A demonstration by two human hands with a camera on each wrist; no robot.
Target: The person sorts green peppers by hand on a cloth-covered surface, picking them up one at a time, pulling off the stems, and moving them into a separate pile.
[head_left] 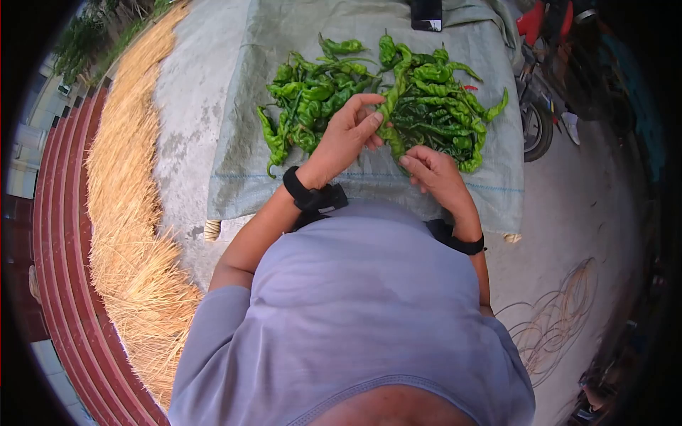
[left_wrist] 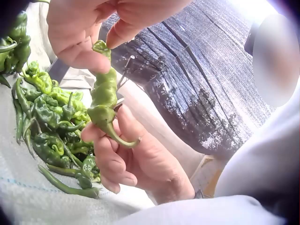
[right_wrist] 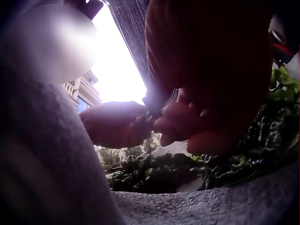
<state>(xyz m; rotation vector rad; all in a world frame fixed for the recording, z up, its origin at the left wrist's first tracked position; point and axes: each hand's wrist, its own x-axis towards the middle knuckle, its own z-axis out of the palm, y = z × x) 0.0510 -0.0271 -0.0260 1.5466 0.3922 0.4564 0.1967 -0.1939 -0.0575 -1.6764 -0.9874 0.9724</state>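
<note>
A long, wrinkled green chili pepper (left_wrist: 103,91) is held between both hands, its curved stem pointing down in the left wrist view. My left hand (head_left: 348,135) pinches its narrow end between thumb and fingers. Lower down, near the stem end, my right hand (head_left: 437,174) grips it with thumb and curled fingers. In the right wrist view the right hand (right_wrist: 211,79) is dark and hides most of the pepper. Two heaps of green peppers lie just beyond the hands, a left heap (head_left: 302,99) and a right heap (head_left: 444,106).
A grey-green woven sheet (head_left: 241,149) covers the table under the peppers. At its far edge lies a black phone (head_left: 426,14). Straw (head_left: 135,177) is spread along the ground at left. Coiled wire (head_left: 561,326) lies at right, below a parked motorbike (head_left: 536,121).
</note>
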